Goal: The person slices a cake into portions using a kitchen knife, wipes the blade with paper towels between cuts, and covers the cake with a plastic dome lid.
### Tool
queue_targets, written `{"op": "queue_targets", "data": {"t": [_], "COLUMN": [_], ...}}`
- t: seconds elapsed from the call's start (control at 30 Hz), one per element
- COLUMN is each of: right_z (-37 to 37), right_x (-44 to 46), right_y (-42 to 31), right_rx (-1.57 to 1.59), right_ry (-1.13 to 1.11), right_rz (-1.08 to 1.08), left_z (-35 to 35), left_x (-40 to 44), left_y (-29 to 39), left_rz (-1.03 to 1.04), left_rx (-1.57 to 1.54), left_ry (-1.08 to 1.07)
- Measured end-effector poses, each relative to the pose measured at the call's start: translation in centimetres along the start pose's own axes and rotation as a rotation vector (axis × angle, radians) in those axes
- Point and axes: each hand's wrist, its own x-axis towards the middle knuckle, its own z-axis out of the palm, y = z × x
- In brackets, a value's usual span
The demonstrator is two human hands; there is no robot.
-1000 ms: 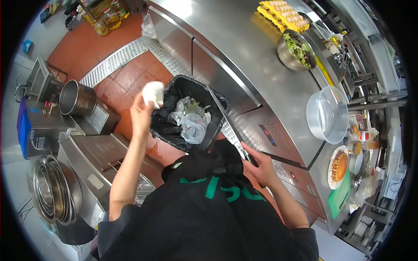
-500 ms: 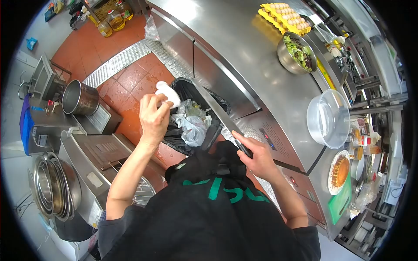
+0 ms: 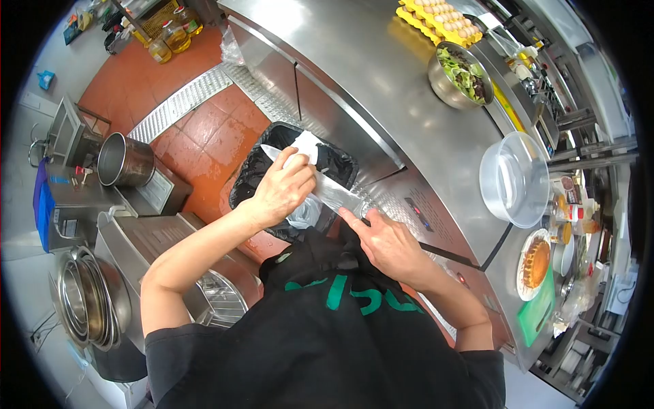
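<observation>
My left hand [image 3: 285, 189] is closed round a white cloth or paper [image 3: 306, 145], which lies against the blade of a large knife [image 3: 335, 193]. My right hand [image 3: 390, 245] grips the knife's dark handle, with the index finger stretched along toward the blade. The blade slants up and left from the right hand, passing behind the fingers of my left hand. Beneath both lies a bin [image 3: 246, 178] lined with a black bag, in which a pale plastic bag [image 3: 304, 214] shows.
A steel counter [image 3: 381, 75] runs along the right, bearing egg trays [image 3: 439, 20], a salad bowl [image 3: 460, 75], a clear tub [image 3: 514, 179], a cake [image 3: 535, 264] and a green board [image 3: 538, 310]. On the left are a pot [image 3: 126, 160] and stacked bowls [image 3: 88, 296].
My left hand has moved right and brought the white cloth or paper onto the blade. The knife now lies flatter, its broad side showing, and my right index finger has stretched out.
</observation>
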Motion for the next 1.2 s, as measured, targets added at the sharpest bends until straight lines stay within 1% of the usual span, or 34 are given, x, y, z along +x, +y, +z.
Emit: {"op": "queue_targets", "data": {"t": [0.07, 0.1, 0.17, 0.2, 0.27, 0.3, 0.33, 0.37, 0.4, 0.43, 0.5, 0.53, 0.57, 0.6, 0.63, 0.67, 0.7, 0.73, 0.77, 0.8, 0.83, 0.87, 0.93, 0.97, 1.0, 1.03, 1.07, 1.1, 1.13, 1.17, 1.2], "right_z": [0.3, 0.3, 0.2, 0.2, 0.0, 0.2, 0.7, 1.2, 1.5, 1.3, 0.2, -0.1, -1.2, -2.0, -2.4, -2.8, -2.9, -2.8, -2.5, -2.6, -2.8, -2.9, -2.4, -1.8, -0.7, 0.3, 0.4, 1.0, 1.6, 2.2, 2.5], "right_x": [-0.2, -0.2, -0.3, -0.5, -1.6, -2.5, -3.6, -4.8, -6.3, -7.8, -11.3, -13.3, -15.2, -17.5, -19.6, -21.8, -24.2, -26.8, -29.3, -31.8, -34.5, -37.6, -42.8, -45.3, -47.2, -48.8, -50.0, -51.0, -51.8, -52.4, -52.9], "right_y": [0.2, 0.3, 0.3, 0.3, 0.7, 0.9, 1.3, 1.6, 2.1, 2.2, 3.2, 3.7, 3.7, 4.0, 4.2, 4.8, 5.5, 6.6, 7.8, 8.8, 9.6, 10.0, 10.3, 10.7, 10.7, 10.6, 10.1, 9.9, 9.7, 9.7, 9.5], "right_rx": [0.031, 0.033, 0.080, 0.085, 0.143, 0.147, 0.168, 0.191, 0.176, 0.152, 0.147, 0.287, 0.340, 0.409, 0.479, 0.465, 0.470, 0.469, 0.434, 0.367, 0.296, 0.290, 0.298, 0.276, 0.342, 0.417, 0.558, 0.554, 0.550, 0.546, 0.547], "right_ry": [0.021, 0.020, 0.012, 0.015, 0.003, 0.017, 0.010, 0.019, 0.156, 0.215, 0.187, 0.312, 0.406, 0.495, 0.586, 0.627, 0.822, 1.014, 1.137, 1.229, 1.318, 1.336, 1.403, 1.423, 1.512, 1.599, 1.698, 1.712, 1.821, 1.932, 1.984], "right_rz": [0.017, 0.018, 0.049, 0.056, 0.104, 0.138, 0.191, 0.258, 0.279, 0.356, 0.569, 0.625, 0.701, 0.776, 0.830, 0.845, 0.851, 0.844, 0.873, 0.874, 0.883, 0.905, 1.086, 1.099, 1.164, 1.230, 1.317, 1.340, 1.389, 1.436, 1.460], "left_z": [0.7, 1.1, 1.7, 2.2, 3.6, 4.6, 6.4, 9.2, 12.0, 16.2, 19.5, 18.9, 17.7, 18.3, 18.9, 17.3, 15.7, 12.8, 10.4, 9.6, 9.6, 10.3, 11.7, 12.3, 13.1, 13.3, 14.7, 15.5, 16.3, 17.0, 18.1], "left_x": [-0.4, -0.6, -0.9, -1.2, -1.7, -2.2, -3.3, -4.9, -7.4, -11.6, -13.8, -11.8, -8.3, -6.1, -3.7, 1.8, 6.8, 13.1, 19.3, 24.0, 28.5, 33.1, 42.0, 46.8, 51.3, 55.6, 60.1, 64.5, 69.1, 73.4, 77.7], "left_y": [-0.1, -0.2, -0.6, -0.7, -1.4, -1.9, -2.7, -4.1, -5.6, -7.7, -8.5, -6.6, -4.3, -2.8, -1.6, 1.2, 4.4, 8.6, 13.0, 16.5, 20.1, 23.7, 30.2, 33.5, 36.6, 39.7, 42.3, 45.0, 46.8, 49.1, 50.7], "left_rz": [-0.037, -0.037, -0.066, -0.060, -0.143, -0.167, -0.240, -0.305, -0.476, -0.599, -0.516, -0.635, -0.676, -0.622, -0.431, -0.407, -0.210, -0.263, -0.317, -0.324, -0.329, -0.249, -0.098, -0.026, -0.033, -0.017, -0.026, -0.121, -0.133, -0.205, -0.228], "left_rx": [-0.020, -0.022, -0.069, -0.074, -0.100, -0.119, -0.177, -0.107, -0.162, -0.113, -0.098, -0.127, -0.149, -0.160, -0.257, -0.456, -0.671, -0.828, -0.988, -1.078, -1.173, -1.259, -1.439, -1.533, -1.571, -1.567, -1.624, -1.626, -1.561, -1.590, -1.605], "left_ry": [0.095, 0.094, 0.185, 0.182, 0.251, 0.264, 0.236, 0.194, 0.027, -0.137, -0.319, -0.560, -0.683, -0.766, -0.785, -0.836, -0.666, -0.662, -0.660, -0.645, -0.639, -0.626, -0.610, -0.601, -0.575, -0.481, -0.396, -0.287, -0.234, -0.122, -0.086]}}
